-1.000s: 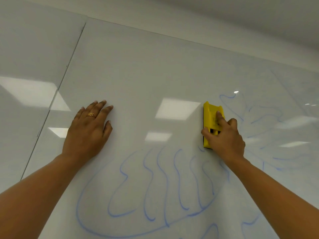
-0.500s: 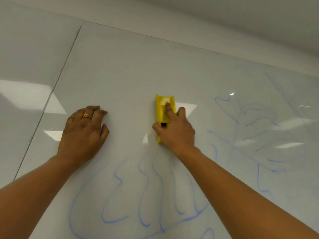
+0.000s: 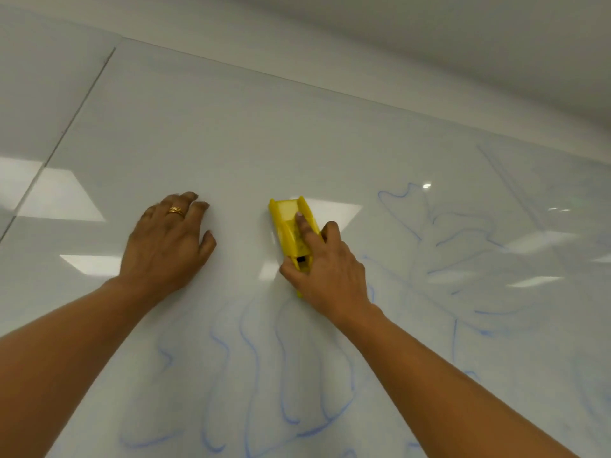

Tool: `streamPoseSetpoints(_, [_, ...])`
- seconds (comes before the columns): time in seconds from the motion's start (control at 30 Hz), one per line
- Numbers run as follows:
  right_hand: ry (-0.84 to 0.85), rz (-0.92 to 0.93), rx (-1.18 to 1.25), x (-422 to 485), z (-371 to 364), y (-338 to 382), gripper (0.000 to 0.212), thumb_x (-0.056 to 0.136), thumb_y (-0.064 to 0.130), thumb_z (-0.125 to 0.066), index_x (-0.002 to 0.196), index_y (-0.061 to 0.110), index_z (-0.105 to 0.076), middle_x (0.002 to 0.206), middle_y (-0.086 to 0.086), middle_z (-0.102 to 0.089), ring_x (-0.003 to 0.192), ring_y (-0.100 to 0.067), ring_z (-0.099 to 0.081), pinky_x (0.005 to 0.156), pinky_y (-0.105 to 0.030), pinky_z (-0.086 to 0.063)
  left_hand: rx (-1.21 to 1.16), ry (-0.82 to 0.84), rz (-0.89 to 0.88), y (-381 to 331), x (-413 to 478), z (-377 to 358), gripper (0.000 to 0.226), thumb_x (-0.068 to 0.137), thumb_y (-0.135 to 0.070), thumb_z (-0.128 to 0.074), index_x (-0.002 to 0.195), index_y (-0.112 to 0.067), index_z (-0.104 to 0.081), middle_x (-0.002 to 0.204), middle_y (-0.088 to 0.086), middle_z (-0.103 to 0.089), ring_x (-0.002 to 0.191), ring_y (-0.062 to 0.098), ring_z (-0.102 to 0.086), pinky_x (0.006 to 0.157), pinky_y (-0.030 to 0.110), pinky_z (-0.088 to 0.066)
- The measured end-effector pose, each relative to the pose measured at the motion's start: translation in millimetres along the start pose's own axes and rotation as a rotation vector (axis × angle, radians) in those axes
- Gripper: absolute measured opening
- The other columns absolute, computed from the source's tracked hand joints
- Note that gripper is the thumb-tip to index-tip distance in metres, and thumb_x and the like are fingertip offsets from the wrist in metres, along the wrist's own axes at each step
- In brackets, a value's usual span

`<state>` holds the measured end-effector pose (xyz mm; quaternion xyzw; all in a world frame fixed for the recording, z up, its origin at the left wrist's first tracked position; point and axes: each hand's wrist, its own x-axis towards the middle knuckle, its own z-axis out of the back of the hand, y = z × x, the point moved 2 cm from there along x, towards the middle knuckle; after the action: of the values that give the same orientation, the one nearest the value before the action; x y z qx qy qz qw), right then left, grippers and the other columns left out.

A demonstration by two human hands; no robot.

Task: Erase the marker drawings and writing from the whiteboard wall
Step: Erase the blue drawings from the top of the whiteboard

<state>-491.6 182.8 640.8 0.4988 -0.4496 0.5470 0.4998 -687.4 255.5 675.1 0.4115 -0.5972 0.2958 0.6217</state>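
Moved since a second ago: the eraser (image 3: 291,233) has travelled left across the whiteboard (image 3: 264,127), away from the right-hand drawing and to a spot near the left hand (image 3: 165,246). I log the blue loops below it as paler than before.

1. Whiteboard: glossy white wall panels, with a seam (image 3: 66,127) down the left and ceiling-light reflections (image 3: 62,196) on the surface.
2. Drawings: blue looped lines (image 3: 251,358) low in the centre, smudged; a second blue outline (image 3: 463,246) to the right, pale and partly wiped.
3. Left hand: palm on the board, fingers bent at the knuckles with tips touching the surface, holding nothing.
4. Right hand (image 3: 330,276): curled round the eraser, thumb at its left edge, forefinger laid along its top (the remaining fingers sit on the far side, mostly hidden from me).
5. Eraser: yellow plastic, top leaning slightly left, pressed to the board just above the looped lines, between the two hands.
6. Ring (image 3: 175,210): gold, on a left-hand finger.
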Motion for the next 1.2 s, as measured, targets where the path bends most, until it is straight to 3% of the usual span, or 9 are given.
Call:
streamPoseSetpoints(0.17, [0.021, -0.132, -0.034, 4.2, 18.4, -53.2, 0.07, 0.087, 0.048, -0.048, 0.146, 0.039, -0.013, 0.119, -0.004, -0.033, 0.105, -0.029, -0.048, 0.078, -0.036, -0.042, -0.062, 0.06, -0.02, -43.7, 9.9, -16.0, 0.066, 0.082, -0.038, -0.031, 0.137, -0.003, -0.044, 0.147, 0.017, -0.037, 0.137, 0.032, -0.031, 0.113, 0.045, -0.019])
streamPoseSetpoints(0.27, [0.049, -0.202, -0.069, 7.3, 30.1, -83.6, 0.069, 0.087, 0.049, -0.048, 0.146, 0.04, -0.013, 0.119, -0.004, -0.033, 0.108, -0.029, -0.048, 0.081, -0.037, -0.041, -0.002, 0.127, 0.022, -63.9, 13.9, -27.0, 0.059, 0.096, -0.042, -0.029, 0.147, -0.013, -0.027, 0.155, 0.01, -0.021, 0.144, 0.026, -0.014, 0.116, 0.042, -0.01])
streamPoseSetpoints(0.5, [0.124, -0.295, -0.148, 11.5, 48.7, -118.3, 0.068, 0.09, 0.042, -0.044, 0.147, 0.036, -0.008, 0.125, -0.008, -0.035, 0.108, -0.031, -0.046, 0.079, -0.037, -0.04, 0.153, 0.243, 0.135, -85.3, 15.5, -32.8, 0.066, 0.096, -0.049, -0.026, 0.15, -0.014, -0.009, 0.157, 0.013, -0.004, 0.145, 0.032, 0.0, 0.115, 0.05, -0.007])
streamPoseSetpoints(0.6, [0.122, -0.301, -0.172, 10.5, 43.5, -109.0, 0.065, 0.094, 0.039, -0.04, 0.148, 0.034, -0.005, 0.131, -0.011, -0.033, 0.112, -0.033, -0.043, 0.087, -0.042, -0.042, 0.165, 0.258, 0.135, -88.2, 15.3, -31.4, 0.066, 0.096, -0.048, -0.026, 0.15, -0.013, -0.01, 0.157, 0.015, -0.004, 0.144, 0.034, -0.001, 0.115, 0.052, -0.008])
streamPoseSetpoints(0.8, [0.094, -0.196, -0.179, 3.9, 32.8, -83.3, 0.059, 0.098, 0.039, -0.034, 0.148, 0.032, -0.004, 0.132, -0.01, -0.031, 0.113, -0.031, -0.041, 0.087, -0.042, -0.04, 0.171, 0.259, 0.138, -90.7, 16.5, -29.3, 0.066, 0.096, -0.05, -0.026, 0.148, -0.011, -0.015, 0.156, 0.017, -0.009, 0.143, 0.035, -0.005, 0.113, 0.053, -0.012])
streamPoseSetpoints(1.0, [0.056, -0.047, -0.211, 5.8, 20.4, -64.8, 0.055, 0.1, 0.041, -0.025, 0.149, 0.028, -0.002, 0.143, -0.01, -0.022, 0.116, -0.029, -0.037, 0.086, -0.04, -0.039, 0.22, 0.184, 0.113, -93.2, 21.6, -28.5, 0.058, 0.093, -0.045, -0.033, 0.134, -0.005, -0.039, 0.14, 0.023, -0.035, 0.13, 0.04, -0.03, 0.101, 0.052, -0.031])
streamPoseSetpoints(1.2, [-0.03, 0.016, -0.206, 3.9, 11.7, -66.0, 0.051, 0.102, 0.032, -0.022, 0.149, 0.025, -0.003, 0.153, -0.009, -0.009, 0.125, -0.028, -0.027, 0.092, -0.039, -0.035, 0.136, 0.106, 0.021, -99.4, 32.2, -38.5, 0.056, 0.094, -0.04, -0.036, 0.136, -0.002, -0.037, 0.15, 0.016, -0.029, 0.14, 0.03, -0.022, 0.108, 0.052, -0.022])
